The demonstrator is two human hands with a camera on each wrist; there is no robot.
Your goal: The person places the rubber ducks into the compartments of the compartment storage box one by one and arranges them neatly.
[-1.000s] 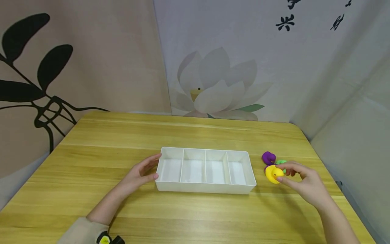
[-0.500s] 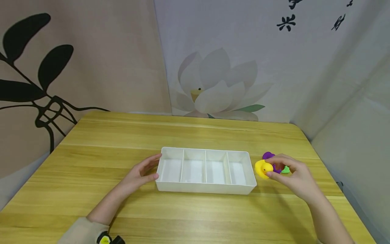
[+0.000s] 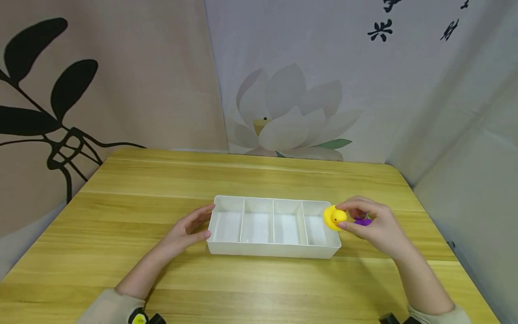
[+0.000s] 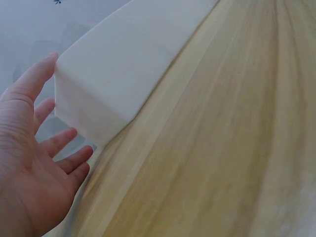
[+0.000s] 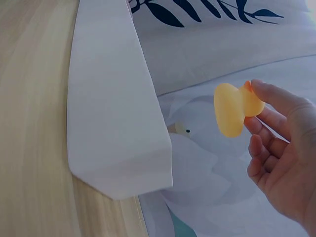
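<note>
Presumably steadying the oblong white plastic tray (image 3: 267, 249), the left hand (image 3: 185, 230) touched it, fingers apart, the right grip (image 3: 383, 228) pinching the yellow rubbery duck (image 3: 334, 218) near its end facing the surface's (image 3: 243, 290) right edge.

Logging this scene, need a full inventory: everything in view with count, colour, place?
curtains: at least 2, pale with printed plants, at the back
table: 1, yellowish wood, in front
tray: 1, white, on the table
duck: 1, yellow, at the tray's right end
purple toy: at least 1, purple, mostly hidden
wrist gadgets: 2, mainly black, bottom edge
sleeves: 2, beige, bottom edge
left hand: 1, bare, at the tray's left end
right hand: 1, bare, holding the duck
</note>
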